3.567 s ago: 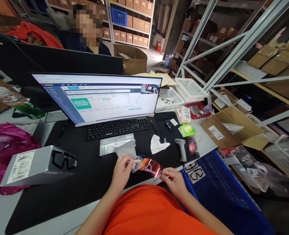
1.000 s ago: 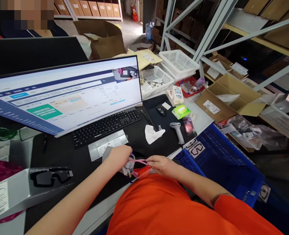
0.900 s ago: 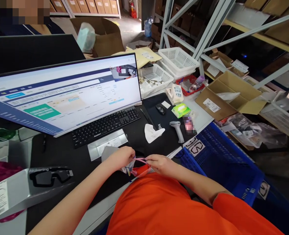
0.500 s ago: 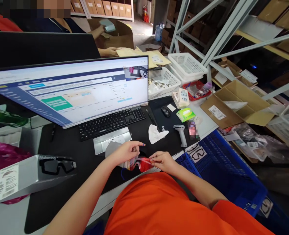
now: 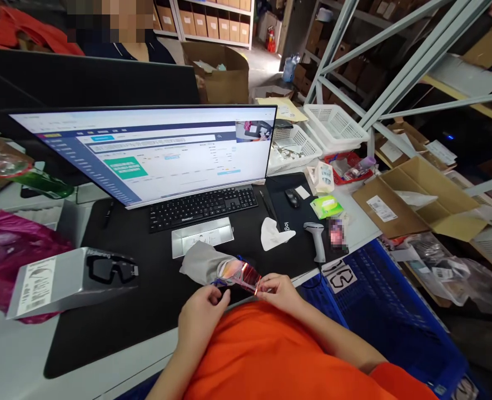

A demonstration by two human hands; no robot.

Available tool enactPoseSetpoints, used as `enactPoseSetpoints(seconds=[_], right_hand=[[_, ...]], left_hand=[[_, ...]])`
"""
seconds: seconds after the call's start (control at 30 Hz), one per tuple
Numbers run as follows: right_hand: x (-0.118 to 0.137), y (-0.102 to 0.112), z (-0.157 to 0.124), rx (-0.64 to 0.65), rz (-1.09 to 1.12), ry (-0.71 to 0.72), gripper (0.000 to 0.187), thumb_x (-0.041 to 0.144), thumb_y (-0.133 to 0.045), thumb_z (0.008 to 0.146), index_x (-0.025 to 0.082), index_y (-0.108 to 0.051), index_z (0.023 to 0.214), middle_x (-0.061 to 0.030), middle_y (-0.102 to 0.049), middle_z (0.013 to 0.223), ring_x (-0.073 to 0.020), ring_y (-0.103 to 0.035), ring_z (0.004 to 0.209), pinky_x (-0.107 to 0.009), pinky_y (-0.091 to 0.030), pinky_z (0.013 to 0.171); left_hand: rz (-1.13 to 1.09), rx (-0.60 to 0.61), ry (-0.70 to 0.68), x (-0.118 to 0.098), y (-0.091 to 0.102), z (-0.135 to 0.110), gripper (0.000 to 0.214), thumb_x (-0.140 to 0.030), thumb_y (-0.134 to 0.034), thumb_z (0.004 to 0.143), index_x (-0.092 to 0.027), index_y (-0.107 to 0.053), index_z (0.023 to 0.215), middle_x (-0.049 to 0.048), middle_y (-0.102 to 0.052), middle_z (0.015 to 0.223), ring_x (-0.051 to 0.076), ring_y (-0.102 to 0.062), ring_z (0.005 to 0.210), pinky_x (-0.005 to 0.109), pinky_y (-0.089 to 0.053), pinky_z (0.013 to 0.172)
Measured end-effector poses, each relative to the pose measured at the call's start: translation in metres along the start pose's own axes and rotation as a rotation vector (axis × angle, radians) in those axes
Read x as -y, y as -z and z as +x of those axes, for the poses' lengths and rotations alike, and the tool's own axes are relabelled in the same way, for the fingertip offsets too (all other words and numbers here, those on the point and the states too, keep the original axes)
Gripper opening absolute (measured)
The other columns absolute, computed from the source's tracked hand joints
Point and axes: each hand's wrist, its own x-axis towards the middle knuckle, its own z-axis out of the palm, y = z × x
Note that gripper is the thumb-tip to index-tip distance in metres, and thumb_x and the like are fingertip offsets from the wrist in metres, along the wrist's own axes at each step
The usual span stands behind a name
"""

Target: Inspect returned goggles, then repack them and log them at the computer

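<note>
A pair of glasses with a red mirrored lens (image 5: 239, 273) sits partly inside a grey cloth pouch (image 5: 202, 263) on the black desk mat (image 5: 116, 316), just in front of my chest. My right hand (image 5: 279, 290) pinches the lens's right end. My left hand (image 5: 202, 312) is curled close under the glasses' left end, fingers at the blue frame part near the pouch mouth. Both hands are closed.
A monitor (image 5: 154, 153) and keyboard (image 5: 202, 206) stand behind. A silver glasses box (image 5: 68, 280) lies left, a barcode scanner (image 5: 317, 239) and white cloth (image 5: 273, 233) right. A blue crate (image 5: 379, 311) is at my right. Another person sits beyond the monitor.
The glasses have gone from held flat between both hands to lying partly in the grey pouch. My left hand dropped back toward my body. The camera view swung left.
</note>
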Motion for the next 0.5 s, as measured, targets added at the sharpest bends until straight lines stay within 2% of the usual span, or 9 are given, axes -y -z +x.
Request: enactPoseSetpoints(seconds=[0.03,0.1,0.2,0.33,0.43,0.5], right_hand=[[0.003,-0.001,-0.001,0.020,-0.011,0.005,0.023,0.038,-0.078,0.080,0.018,-0.078,0.070,-0.0086,-0.074,0.087,-0.0174,-0.070,0.077,-0.025,-0.055,0.064],[0.009,-0.002,-0.003,0.048,-0.044,0.021,0.019,0.035,-0.077,0.080,0.018,-0.078,0.072,-0.0082,-0.073,0.088,-0.0161,-0.069,0.074,-0.024,-0.054,0.061],[0.016,-0.004,-0.007,0.071,-0.078,0.055,0.015,0.031,-0.075,0.081,0.019,-0.079,0.073,-0.0074,-0.073,0.088,-0.0149,-0.068,0.072,-0.022,-0.052,0.058],[0.021,-0.011,-0.010,0.102,-0.099,0.080,0.012,0.028,-0.073,0.083,0.020,-0.081,0.078,-0.0069,-0.074,0.091,-0.0151,-0.069,0.076,-0.022,-0.053,0.060],[0.023,-0.020,-0.007,0.042,-0.101,0.070,0.009,0.025,-0.075,0.082,0.019,-0.080,0.077,-0.0069,-0.074,0.088,-0.0160,-0.070,0.076,-0.023,-0.054,0.062],[0.025,-0.025,-0.003,-0.007,-0.110,0.057,0.006,0.021,-0.075,0.081,0.019,-0.079,0.077,-0.0059,-0.074,0.083,-0.0162,-0.070,0.075,-0.023,-0.054,0.063]], left_hand=[[0.045,0.036,0.054,-0.001,-0.007,0.000,0.040,-0.062,-0.057,0.076,-0.026,-0.056,0.060,0.0038,-0.063,0.064,0.024,-0.057,0.063,0.032,-0.033,0.058],[0.114,0.026,0.099,-0.002,-0.017,0.004,0.042,-0.063,-0.057,0.078,-0.026,-0.058,0.059,0.0066,-0.064,0.063,0.026,-0.057,0.062,0.032,-0.028,0.057],[0.105,-0.044,0.065,0.001,-0.023,0.012,0.035,-0.052,-0.054,0.082,-0.025,-0.058,0.059,0.0082,-0.061,0.060,0.025,-0.053,0.056,0.032,-0.023,0.056],[0.015,-0.139,-0.039,0.010,-0.029,0.010,0.033,-0.040,-0.047,0.085,-0.025,-0.043,0.056,0.0046,-0.055,0.058,0.020,-0.047,0.054,0.031,-0.025,0.056],[-0.050,-0.205,-0.167,0.014,-0.030,0.004,0.035,-0.039,-0.042,0.088,-0.025,-0.034,0.057,0.0024,-0.051,0.060,0.017,-0.046,0.057,0.030,-0.030,0.059],[-0.082,-0.195,-0.264,0.018,-0.028,-0.001,0.037,-0.042,-0.040,0.090,-0.025,-0.034,0.058,0.0021,-0.050,0.061,0.017,-0.047,0.059,0.030,-0.033,0.061]])
